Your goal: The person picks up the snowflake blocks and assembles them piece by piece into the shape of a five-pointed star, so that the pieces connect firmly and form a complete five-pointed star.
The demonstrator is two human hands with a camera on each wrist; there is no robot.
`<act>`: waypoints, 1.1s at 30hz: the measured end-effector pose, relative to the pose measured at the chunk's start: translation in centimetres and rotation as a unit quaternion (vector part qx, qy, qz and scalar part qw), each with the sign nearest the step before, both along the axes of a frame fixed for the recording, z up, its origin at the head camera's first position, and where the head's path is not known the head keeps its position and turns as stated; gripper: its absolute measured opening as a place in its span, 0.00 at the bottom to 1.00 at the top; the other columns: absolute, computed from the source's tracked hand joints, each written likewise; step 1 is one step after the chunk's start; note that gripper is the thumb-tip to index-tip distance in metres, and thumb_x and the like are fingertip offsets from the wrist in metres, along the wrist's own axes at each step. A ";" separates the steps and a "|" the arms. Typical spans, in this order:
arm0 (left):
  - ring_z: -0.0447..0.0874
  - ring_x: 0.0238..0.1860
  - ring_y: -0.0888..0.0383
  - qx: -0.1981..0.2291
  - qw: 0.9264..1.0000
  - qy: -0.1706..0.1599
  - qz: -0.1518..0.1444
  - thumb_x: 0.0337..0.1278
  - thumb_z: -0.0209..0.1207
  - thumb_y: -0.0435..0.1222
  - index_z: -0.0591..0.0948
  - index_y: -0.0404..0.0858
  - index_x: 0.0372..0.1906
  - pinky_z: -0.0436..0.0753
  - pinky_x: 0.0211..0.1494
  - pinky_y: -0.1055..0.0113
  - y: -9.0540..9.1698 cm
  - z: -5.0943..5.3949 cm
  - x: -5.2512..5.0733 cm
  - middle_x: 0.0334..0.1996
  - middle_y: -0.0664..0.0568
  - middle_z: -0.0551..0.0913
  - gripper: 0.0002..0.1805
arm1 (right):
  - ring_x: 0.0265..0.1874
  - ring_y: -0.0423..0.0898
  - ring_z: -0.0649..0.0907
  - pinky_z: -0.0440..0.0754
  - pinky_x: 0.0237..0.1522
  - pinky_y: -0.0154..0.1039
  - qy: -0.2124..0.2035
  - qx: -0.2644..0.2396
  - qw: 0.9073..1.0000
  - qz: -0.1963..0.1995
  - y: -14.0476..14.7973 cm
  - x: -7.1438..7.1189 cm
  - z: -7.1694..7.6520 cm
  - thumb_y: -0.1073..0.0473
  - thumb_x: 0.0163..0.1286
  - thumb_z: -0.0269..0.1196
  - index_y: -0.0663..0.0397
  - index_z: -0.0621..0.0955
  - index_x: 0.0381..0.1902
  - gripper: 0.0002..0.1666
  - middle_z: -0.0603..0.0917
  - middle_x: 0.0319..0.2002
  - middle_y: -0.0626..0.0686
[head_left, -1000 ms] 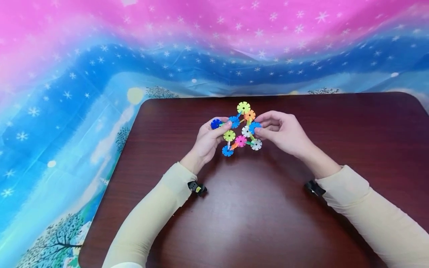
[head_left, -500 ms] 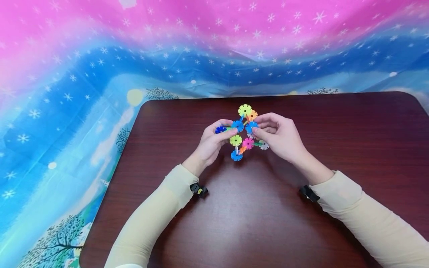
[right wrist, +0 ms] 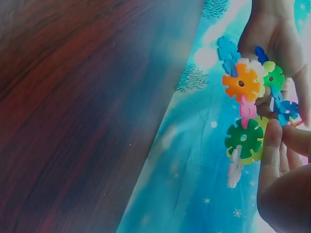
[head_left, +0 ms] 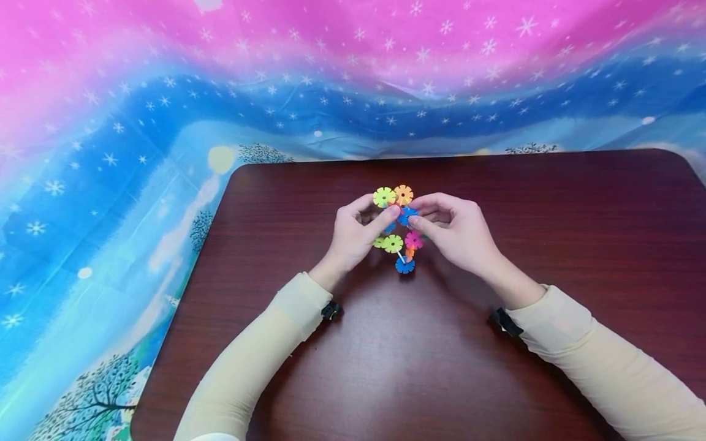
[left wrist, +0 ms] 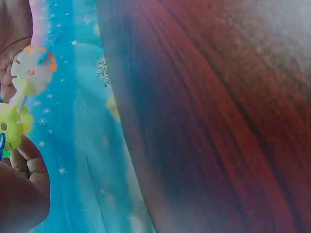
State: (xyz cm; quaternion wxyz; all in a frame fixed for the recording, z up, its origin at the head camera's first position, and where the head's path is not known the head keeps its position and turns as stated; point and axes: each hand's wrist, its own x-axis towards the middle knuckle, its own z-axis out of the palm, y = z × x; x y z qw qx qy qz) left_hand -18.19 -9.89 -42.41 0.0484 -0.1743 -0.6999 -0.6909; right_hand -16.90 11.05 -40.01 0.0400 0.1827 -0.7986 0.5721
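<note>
Several notched plastic snowflake discs, slotted together into one loose structure (head_left: pixel 393 244), are held up between both hands over the table. On the left, my left hand (head_left: pixel 355 236) pinches the upper part, its thumb below a yellow-green disc (head_left: pixel 383 197). Thumb and fingertips of my right hand (head_left: pixel 460 233) grip a blue disc (head_left: pixel 408 215) at the right side. A lower blue disc (head_left: pixel 405 264) hangs at the bottom. The right wrist view shows an orange disc (right wrist: pixel 241 82) and a green disc (right wrist: pixel 244 138) on the far side. Fingers hide some of the joints.
A dark brown wooden table (head_left: pixel 397 367) with rounded corners lies beneath the hands. Behind it and along its left side hangs a pink and blue snowflake-print cloth (head_left: pixel 331 92). Black wrist cameras (head_left: pixel 504 321) sit at both cuffs.
My left hand has moved right, closer to the right hand, and shifted its hold. The structure has turned: its yellow-green top disc swung left, and the dark blue disc at left is out of sight.
</note>
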 end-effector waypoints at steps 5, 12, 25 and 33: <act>0.83 0.33 0.38 -0.006 0.999 0.024 -0.024 0.67 0.68 0.34 0.87 0.32 0.48 0.87 0.37 0.61 -0.4 0.1 0.1 0.33 0.45 0.88 0.11 | 0.31 0.46 0.90 0.87 0.34 0.35 0.012 0.025 1.000 -0.014 0.0 0.6 0.4 0.64 0.67 0.74 0.57 0.88 0.49 0.13 0.90 0.36 0.52; 0.86 0.38 0.51 -0.015 0.997 0.051 -0.053 0.66 0.69 0.36 0.87 0.32 0.52 0.87 0.42 0.61 -0.6 -0.1 0.2 0.43 0.47 0.89 0.15 | 0.30 0.42 0.89 0.87 0.32 0.34 0.018 0.045 0.998 -0.028 -0.1 1.1 0.7 0.64 0.65 0.75 0.56 0.89 0.47 0.13 0.91 0.35 0.52; 0.89 0.41 0.51 -0.045 0.996 0.003 -0.080 0.58 0.73 0.30 0.85 0.33 0.55 0.88 0.50 0.55 -0.4 0.9 0.4 0.44 0.48 0.90 0.20 | 0.32 0.42 0.90 0.87 0.33 0.35 -0.005 0.028 1.000 -0.008 0.9 1.4 1.6 0.60 0.65 0.76 0.56 0.88 0.48 0.14 0.91 0.37 0.52; 0.88 0.41 0.49 -0.062 0.986 -0.013 -0.156 0.58 0.72 0.29 0.85 0.33 0.56 0.87 0.49 0.55 -0.3 1.2 0.5 0.44 0.50 0.90 0.19 | 0.42 0.41 0.85 0.84 0.47 0.37 0.062 0.122 0.989 0.064 3.1 -0.9 2.6 0.60 0.74 0.67 0.47 0.87 0.56 0.14 0.86 0.48 0.44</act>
